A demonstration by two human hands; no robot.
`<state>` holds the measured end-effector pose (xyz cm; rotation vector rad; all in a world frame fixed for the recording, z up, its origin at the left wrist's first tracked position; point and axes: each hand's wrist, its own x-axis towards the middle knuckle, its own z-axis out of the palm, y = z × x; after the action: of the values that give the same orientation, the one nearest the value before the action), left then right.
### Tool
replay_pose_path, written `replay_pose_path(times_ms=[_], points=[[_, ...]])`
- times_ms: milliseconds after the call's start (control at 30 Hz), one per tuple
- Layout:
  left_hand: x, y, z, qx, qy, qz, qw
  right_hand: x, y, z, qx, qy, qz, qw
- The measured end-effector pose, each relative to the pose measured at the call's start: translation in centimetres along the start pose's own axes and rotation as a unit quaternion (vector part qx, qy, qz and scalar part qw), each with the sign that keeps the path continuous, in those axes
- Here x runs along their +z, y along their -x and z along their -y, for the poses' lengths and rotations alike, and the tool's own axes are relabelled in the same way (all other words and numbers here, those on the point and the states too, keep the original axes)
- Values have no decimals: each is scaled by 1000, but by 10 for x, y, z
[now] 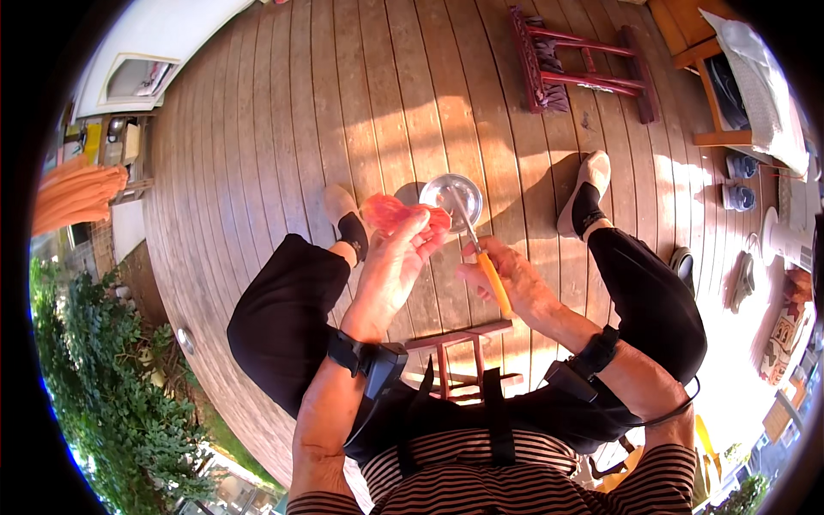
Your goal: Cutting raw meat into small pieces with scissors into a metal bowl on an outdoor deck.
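Note:
My left hand (402, 254) grips a red, moist-looking piece of food (389, 211) by its near side. Whether it is meat or fruit I cannot tell. In my right hand (515, 280) is a knife with an orange-yellow handle (492, 277). Its metal blade (461, 209) points away from me and lies over a shiny metal bowl (432, 187). The bowl is between my feet, just beyond my hands, and its inside is partly hidden by the blade and the red piece.
Brown planks form the deck (270, 161). A dark red folding stool (589, 61) lies on its side at the far right. Part of a wooden stool frame (476, 344) shows below my hands. Several shoes (740, 198) stand along the right, and leafy plants (129, 386) grow beyond the left edge.

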<state>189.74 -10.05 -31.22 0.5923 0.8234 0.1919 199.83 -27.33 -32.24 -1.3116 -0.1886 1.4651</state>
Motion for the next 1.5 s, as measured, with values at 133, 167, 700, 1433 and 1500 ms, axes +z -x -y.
replay_pose_path(times_ms=[133,167,700,1433,1500], points=[[9,7,4,5,-25,4,1000,3,-1,7,-120,-128,-32,984],[11,8,10,7,-35,-10,999,3,-1,13,-121,-127,-35,984],[0,33,-58,-48,-227,165,958,-20,1,95,-128,28,91,987],[29,38,-21,14,-190,74,979,-1,15,34,-47,81,116,989],[31,38,-20,11,-193,79,978,2,15,38,-60,81,104,989]])
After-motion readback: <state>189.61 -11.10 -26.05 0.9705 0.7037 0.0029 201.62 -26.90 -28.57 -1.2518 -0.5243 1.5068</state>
